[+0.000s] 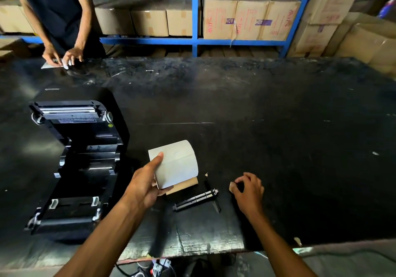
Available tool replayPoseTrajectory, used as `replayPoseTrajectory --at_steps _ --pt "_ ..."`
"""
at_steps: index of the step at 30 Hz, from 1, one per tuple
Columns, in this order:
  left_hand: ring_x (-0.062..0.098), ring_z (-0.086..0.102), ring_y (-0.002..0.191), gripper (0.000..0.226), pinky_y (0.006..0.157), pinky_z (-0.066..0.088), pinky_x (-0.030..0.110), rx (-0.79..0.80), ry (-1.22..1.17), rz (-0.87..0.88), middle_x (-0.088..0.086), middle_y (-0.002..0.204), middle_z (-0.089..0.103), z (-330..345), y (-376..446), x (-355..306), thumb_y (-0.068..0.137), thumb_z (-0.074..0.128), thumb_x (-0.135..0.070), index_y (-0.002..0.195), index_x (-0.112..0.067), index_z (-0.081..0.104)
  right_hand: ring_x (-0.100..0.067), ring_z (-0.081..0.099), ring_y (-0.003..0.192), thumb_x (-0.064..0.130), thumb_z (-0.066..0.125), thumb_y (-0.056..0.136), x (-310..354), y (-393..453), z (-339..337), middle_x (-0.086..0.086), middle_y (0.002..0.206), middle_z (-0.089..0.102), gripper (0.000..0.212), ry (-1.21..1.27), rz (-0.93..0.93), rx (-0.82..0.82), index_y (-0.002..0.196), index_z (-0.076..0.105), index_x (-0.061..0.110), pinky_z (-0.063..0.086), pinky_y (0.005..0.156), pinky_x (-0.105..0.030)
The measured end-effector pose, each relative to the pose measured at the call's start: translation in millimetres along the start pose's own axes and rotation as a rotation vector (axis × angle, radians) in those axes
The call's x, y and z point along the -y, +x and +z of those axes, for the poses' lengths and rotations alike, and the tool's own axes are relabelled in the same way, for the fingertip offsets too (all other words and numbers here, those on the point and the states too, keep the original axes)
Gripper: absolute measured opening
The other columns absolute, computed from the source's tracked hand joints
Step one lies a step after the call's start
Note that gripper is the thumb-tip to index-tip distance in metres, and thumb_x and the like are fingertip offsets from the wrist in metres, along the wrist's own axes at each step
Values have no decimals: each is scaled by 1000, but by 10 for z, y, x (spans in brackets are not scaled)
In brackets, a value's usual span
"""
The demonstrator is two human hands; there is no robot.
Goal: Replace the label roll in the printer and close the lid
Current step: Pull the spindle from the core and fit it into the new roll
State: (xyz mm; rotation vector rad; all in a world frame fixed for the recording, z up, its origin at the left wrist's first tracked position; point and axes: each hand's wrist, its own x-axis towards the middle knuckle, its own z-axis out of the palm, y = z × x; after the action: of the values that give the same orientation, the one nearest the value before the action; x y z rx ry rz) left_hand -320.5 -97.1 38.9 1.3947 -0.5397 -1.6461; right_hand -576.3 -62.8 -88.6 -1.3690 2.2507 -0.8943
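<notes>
The black label printer (79, 165) stands at the left of the table with its lid (68, 111) swung up and back, and its roll bay shows no roll. My left hand (143, 182) holds a white label roll (176, 163) just right of the printer, thumb on top; a brown cardboard piece (186, 185) shows under it. A black spindle rod (196, 199) lies on the table below the roll. My right hand (248, 189) rests further right, fingers closed on a small dark piece (235, 185).
The black worktable (257, 109) stretches wide to the right and back. Another person (57, 19) stands at the far left corner handling paper. Blue shelving (195, 15) with cardboard boxes (250, 17) lines the back. Cables (158, 266) hang below the front edge.
</notes>
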Motion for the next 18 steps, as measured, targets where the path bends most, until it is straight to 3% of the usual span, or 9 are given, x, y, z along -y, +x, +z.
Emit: replayPoseTrajectory --at_steps 7,10,13,15,18 --pt "25 61 89 14 91 49 57 1 -5 -6 7 93 64 -64 -21 46 86 63 -32 88 -18 63 -24 31 134 36 77 71 -81 -46 -150 -7 142 42 47 -84 -123 201 114 60 23 21 107 -37" --pt "26 61 89 16 92 49 57 -4 -2 -11 8 94 64 -76 -34 73 86 64 -34 88 -17 63 -21 31 133 47 65 78 187 -118 -114 -5 138 47 41 -23 -173 130 106 66 18 19 107 -36" --pt "26 61 89 18 91 49 56 -17 -16 -30 9 95 63 -108 -56 101 85 64 -35 89 -18 62 -19 29 132 61 49 77 413 -232 57 -2 137 48 56 -174 -202 200 103 68 15 15 107 -35" --pt "25 61 87 18 92 49 55 -28 -46 -45 8 94 63 -142 -79 116 84 64 -37 90 -20 61 -21 30 133 58 51 77 424 -292 171 -3 137 47 54 -292 -237 245 104 66 14 17 107 -37" --pt "27 61 89 22 95 48 55 -13 -127 -62 9 95 61 -209 -115 116 85 62 -39 96 -20 59 -23 44 118 45 64 77 420 -344 207 -1 113 59 39 -98 -182 265 100 62 14 29 102 -36"
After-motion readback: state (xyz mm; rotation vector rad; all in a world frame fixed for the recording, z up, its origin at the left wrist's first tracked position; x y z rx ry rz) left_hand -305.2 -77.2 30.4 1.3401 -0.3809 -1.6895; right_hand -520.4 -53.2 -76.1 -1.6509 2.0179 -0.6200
